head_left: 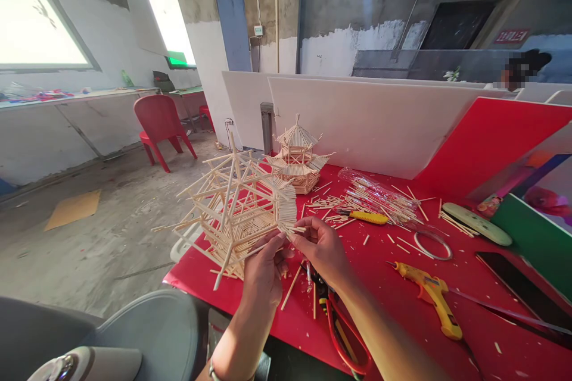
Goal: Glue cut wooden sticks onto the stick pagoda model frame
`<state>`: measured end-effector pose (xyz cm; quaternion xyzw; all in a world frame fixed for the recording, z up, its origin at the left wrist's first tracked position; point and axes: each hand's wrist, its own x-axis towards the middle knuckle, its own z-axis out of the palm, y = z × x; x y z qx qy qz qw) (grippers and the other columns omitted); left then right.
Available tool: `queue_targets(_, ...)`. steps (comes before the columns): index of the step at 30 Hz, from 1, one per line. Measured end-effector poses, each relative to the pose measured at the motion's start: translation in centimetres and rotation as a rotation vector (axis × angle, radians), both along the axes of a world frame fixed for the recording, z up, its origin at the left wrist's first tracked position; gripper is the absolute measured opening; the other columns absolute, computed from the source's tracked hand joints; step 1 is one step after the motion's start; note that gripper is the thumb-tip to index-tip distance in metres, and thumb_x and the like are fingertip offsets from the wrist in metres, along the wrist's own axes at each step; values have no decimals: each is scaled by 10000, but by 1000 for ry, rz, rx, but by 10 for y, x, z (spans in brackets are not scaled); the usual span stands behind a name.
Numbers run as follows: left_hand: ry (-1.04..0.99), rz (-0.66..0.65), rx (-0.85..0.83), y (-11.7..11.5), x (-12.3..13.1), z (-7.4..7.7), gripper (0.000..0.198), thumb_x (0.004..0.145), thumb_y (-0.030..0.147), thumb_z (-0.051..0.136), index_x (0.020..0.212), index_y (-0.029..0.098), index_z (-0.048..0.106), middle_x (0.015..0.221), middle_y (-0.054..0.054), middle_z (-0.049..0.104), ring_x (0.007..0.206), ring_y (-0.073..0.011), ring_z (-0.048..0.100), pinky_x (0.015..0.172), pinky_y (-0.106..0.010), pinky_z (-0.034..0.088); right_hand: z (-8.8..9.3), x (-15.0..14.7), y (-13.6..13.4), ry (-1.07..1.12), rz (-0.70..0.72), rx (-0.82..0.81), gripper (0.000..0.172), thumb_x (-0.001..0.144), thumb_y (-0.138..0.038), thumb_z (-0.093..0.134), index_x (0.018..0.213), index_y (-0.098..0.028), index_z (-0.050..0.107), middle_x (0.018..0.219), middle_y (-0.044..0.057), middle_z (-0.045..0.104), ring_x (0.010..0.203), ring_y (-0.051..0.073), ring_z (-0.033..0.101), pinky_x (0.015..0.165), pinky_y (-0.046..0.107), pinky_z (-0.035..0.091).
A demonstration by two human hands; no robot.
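A half-built pavilion model (pixel 232 208) made of thin wooden sticks stands at the table's left end, its upper frame still bare poles. My left hand (pixel 266 265) pinches at the near right corner of its roof edge. Right beside it, my right hand (pixel 324 247) has thumb and forefinger closed on small wooden sticks (pixel 295 228) at that same corner. The fingertips partly hide the joint. Behind stands a second stick pavilion (pixel 298 158) with two roof tiers. Below my right hand lie red-handled pliers (pixel 342 333).
On the red table (pixel 370 292) lie a yellow glue gun (pixel 429 294), a yellow utility knife (pixel 366 216), bagged sticks (pixel 379 196), a cable loop (pixel 432 245), a green case (pixel 476 223) and a dark phone (pixel 522 286). A grey stool (pixel 152 333) stands at the lower left.
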<state>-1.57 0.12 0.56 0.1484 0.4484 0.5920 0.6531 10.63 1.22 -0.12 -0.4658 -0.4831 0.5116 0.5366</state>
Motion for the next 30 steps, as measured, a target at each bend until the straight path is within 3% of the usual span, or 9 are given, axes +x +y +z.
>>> queue_targets(30, -4, 7, -11, -1, 1, 3, 285, 587, 152, 818, 843, 125, 696, 641, -12, 711, 448, -98, 619, 351, -141, 373, 1, -1, -1, -11, -1, 8, 224, 741, -318, 729, 891, -217, 597, 708, -24, 659, 639, 142, 618, 593, 241, 485)
